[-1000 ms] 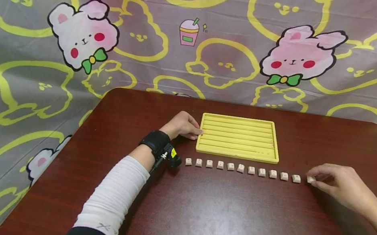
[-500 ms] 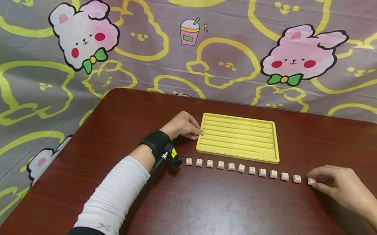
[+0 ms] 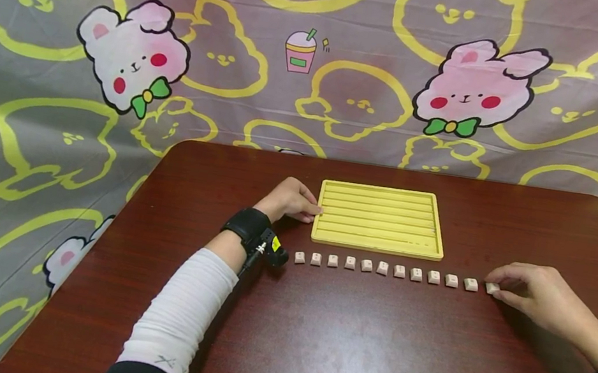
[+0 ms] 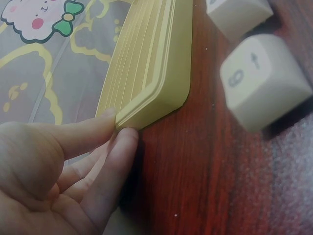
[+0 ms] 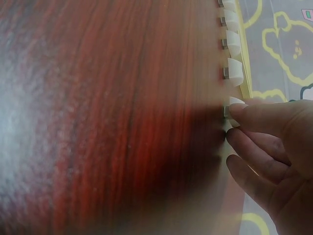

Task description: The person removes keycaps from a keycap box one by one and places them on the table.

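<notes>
Thumb and finger of my left hand pinch the left edge of a shallow yellow tray with long parallel ridges. The left wrist view shows them at the corner of its raised rim. My right hand pinches a small off-white keycap at the right end of a row of similar keycaps. In the right wrist view that keycap sits between thumb and fingertips, partly hidden by the thumb. A keycap near the left hand carries a digit and an arrow.
Everything lies on a dark red-brown wooden table. The keycap row runs along the tray's near side and extends past its right end. Behind the table hangs a patterned cloth with cartoon animals.
The right hand and its keycap have shifted very slightly toward the near side, still in line with the row. The left hand and the tray look unchanged.
</notes>
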A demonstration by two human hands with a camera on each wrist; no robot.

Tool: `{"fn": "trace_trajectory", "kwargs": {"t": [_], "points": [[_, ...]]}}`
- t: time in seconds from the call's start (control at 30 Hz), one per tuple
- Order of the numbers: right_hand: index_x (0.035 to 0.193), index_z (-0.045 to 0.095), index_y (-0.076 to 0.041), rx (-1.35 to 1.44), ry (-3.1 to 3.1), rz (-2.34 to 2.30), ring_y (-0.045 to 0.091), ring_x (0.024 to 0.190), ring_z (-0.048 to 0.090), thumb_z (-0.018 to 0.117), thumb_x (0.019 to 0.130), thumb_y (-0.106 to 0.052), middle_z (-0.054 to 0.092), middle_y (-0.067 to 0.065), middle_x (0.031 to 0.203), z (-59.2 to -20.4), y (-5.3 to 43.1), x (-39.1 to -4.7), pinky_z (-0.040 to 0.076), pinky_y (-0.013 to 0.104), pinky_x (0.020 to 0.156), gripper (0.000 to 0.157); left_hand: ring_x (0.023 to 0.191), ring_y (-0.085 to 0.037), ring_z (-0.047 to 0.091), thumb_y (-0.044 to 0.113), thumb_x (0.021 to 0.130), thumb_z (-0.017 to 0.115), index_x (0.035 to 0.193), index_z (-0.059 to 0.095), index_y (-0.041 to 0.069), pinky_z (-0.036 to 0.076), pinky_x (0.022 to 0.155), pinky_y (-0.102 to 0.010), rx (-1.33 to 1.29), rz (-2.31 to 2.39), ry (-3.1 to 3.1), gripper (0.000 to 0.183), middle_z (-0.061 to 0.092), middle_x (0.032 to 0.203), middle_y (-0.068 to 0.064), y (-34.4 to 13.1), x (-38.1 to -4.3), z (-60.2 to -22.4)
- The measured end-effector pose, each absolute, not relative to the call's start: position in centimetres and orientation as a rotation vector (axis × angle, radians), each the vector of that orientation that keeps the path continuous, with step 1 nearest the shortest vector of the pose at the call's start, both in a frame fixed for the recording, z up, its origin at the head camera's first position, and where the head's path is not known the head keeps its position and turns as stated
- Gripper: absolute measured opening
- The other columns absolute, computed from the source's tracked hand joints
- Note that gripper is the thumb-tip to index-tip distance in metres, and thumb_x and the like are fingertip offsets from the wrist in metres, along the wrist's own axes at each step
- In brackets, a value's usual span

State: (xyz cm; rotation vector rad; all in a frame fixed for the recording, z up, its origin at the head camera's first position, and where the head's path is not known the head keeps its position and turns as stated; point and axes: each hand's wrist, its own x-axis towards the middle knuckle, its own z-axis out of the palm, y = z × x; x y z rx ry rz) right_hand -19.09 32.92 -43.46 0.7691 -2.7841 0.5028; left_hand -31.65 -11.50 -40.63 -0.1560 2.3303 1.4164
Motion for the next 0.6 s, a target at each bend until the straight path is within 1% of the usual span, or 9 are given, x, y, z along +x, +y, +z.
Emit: {"fn": "trace_trajectory", "kwargs": {"t": [0.17, 0.3, 0.43, 0.6], "points": [[0.092, 0.075, -0.019, 0.783, -2.807, 0.535, -0.007, 0.075, 0.059, 0.086, 0.073, -0.007, 0.072, -0.01, 0.088, -43.49, 32.9, -19.2, 0.055, 0.021, 0.061, 0.024, 0.055, -0.009, 0.065, 0.005, 0.085, 0.077, 0.107, 0.068, -0.01, 0.062, 0.06, -0.022, -0.158, 1.426, 2.328, 0.028, 0.065, 0.076, -0.005, -11.51, -31.64, -40.72], [0.093, 0.075, -0.019, 0.762, -2.83, 0.535, -0.008, 0.076, 0.059, 0.085, 0.074, -0.007, 0.072, -0.01, 0.088, -43.27, 32.71, -19.09, 0.056, 0.021, 0.062, 0.024, 0.055, -0.009, 0.065, 0.006, 0.086, 0.077, 0.107, 0.068, -0.009, 0.063, 0.061, -0.023, -0.157, 1.419, 2.334, 0.027, 0.065, 0.08, -0.007, -11.51, -31.53, -40.7], [0.094, 0.075, -0.017, 0.766, -2.842, 0.545, -0.006, 0.076, 0.06, 0.084, 0.075, -0.007, 0.072, -0.008, 0.089, -43.25, 32.79, -19.11, 0.056, 0.022, 0.062, 0.023, 0.056, -0.009, 0.065, 0.006, 0.086, 0.077, 0.107, 0.069, -0.009, 0.063, 0.063, -0.023, -0.159, 1.409, 2.335, 0.027, 0.064, 0.083, -0.007, -11.47, -31.47, -40.61], [0.093, 0.075, -0.019, 0.753, -2.829, 0.529, -0.007, 0.076, 0.06, 0.085, 0.074, -0.008, 0.072, -0.01, 0.088, -43.4, 32.86, -19.14, 0.056, 0.021, 0.062, 0.024, 0.056, -0.009, 0.065, 0.006, 0.086, 0.077, 0.106, 0.068, -0.009, 0.063, 0.063, -0.023, -0.16, 1.419, 2.324, 0.027, 0.064, 0.081, -0.007, -11.43, -31.56, -40.6]]}}
